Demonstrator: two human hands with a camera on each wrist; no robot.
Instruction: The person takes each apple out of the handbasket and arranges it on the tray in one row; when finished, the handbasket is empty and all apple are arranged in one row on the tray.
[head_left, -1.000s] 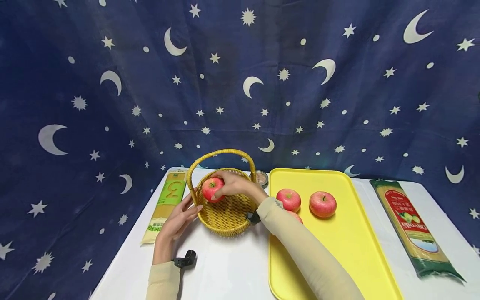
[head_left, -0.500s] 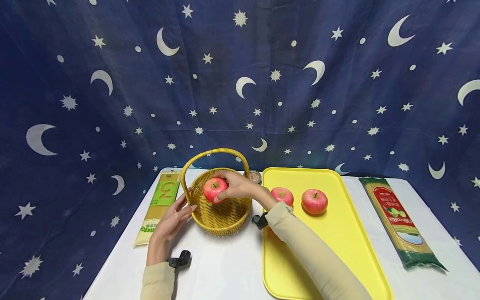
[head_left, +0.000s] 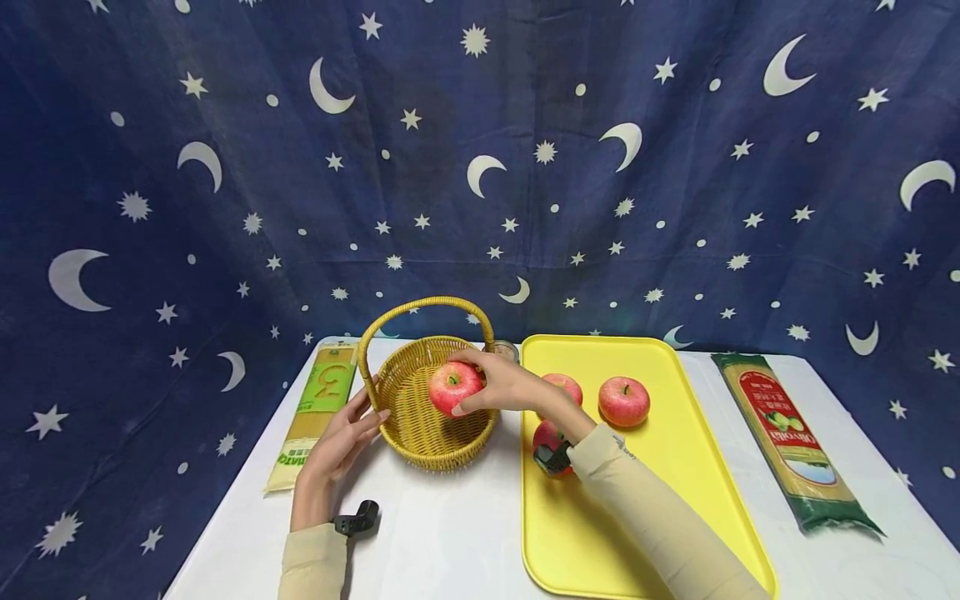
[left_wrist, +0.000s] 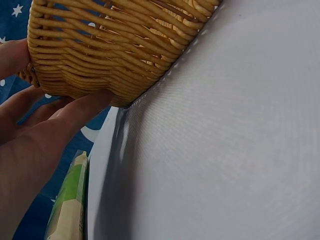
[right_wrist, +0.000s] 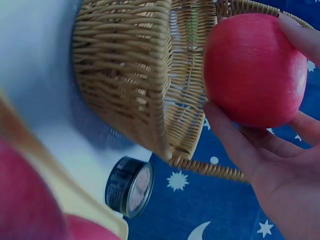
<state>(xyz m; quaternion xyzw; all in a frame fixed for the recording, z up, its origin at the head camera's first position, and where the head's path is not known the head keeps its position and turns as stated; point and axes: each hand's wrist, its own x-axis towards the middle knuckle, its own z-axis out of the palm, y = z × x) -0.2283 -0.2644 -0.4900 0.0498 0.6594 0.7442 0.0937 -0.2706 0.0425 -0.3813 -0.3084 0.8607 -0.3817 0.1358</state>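
**Holding an apple over the basket's rim**

Gripping a red apple (head_left: 454, 387), the right hand (head_left: 507, 387) has its fingers curled round the fruit from the right side, thumb below and fingertips on top. The apple sits above the right-hand rim of the wicker basket (head_left: 420, 437), clear of the weave in the right wrist view. The left hand (head_left: 339, 440) rests against the basket's left wall with its fingers stretched out nearly straight, touching the wicker and gripping nothing.

Three more apples lie on the yellow tray (head_left: 660, 483) just right of the basket; one (head_left: 624, 401) is fully seen, the other two are partly behind the right wrist. A small round tin (right_wrist: 130, 186), possibly a jar lid, lies behind the basket. A green noodle packet (head_left: 315, 412) lies left of the basket, and another packet (head_left: 791, 437) lies right of the tray, all on a white table (head_left: 450, 533).
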